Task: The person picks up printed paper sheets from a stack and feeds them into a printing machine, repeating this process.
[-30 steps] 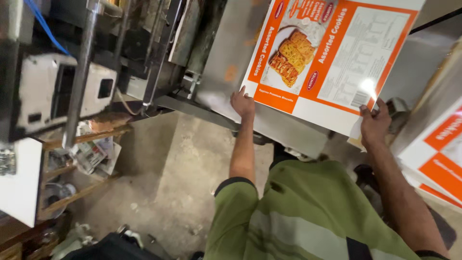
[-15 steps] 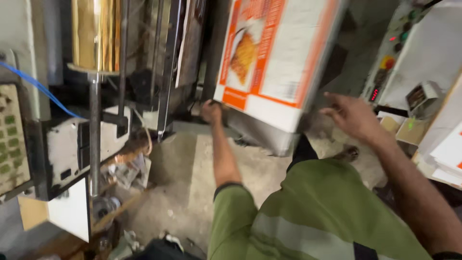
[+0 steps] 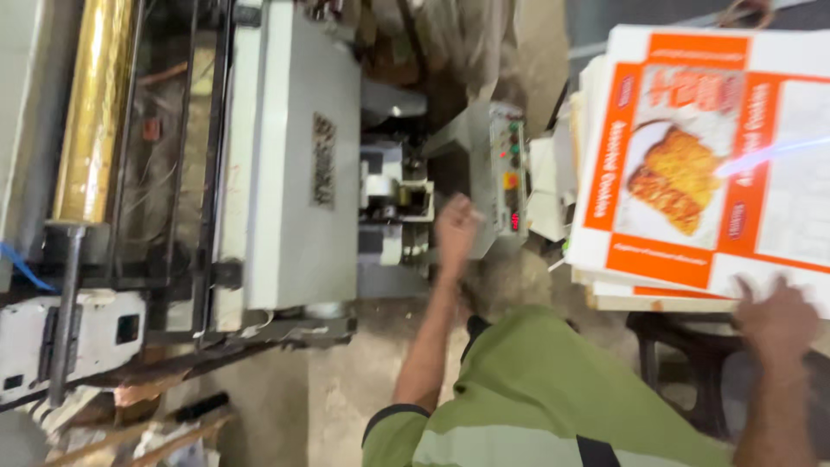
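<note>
A stack of white and orange printed carton sheets (image 3: 692,173) with a picture of cookies lies on a stand at the right. My right hand (image 3: 776,318) rests with spread fingers on the near edge of the top sheet. My left hand (image 3: 455,227) is raised in the air, apart from the stack, just left of a grey control panel (image 3: 507,173) with coloured buttons. That hand is blurred, and its fingers look curled. My green sleeves and shirt fill the lower middle.
A large grey machine (image 3: 298,164) stands at the left with a gold foil roll (image 3: 91,112) and dark rails. A dark stool frame (image 3: 683,363) sits under the stack. Paper scraps and wooden strips (image 3: 164,432) lie on the concrete floor.
The carton sheet I held up with both hands now lies on the stack at the right. My left hand has let go and moved toward the control panel. The view has swung right.
</note>
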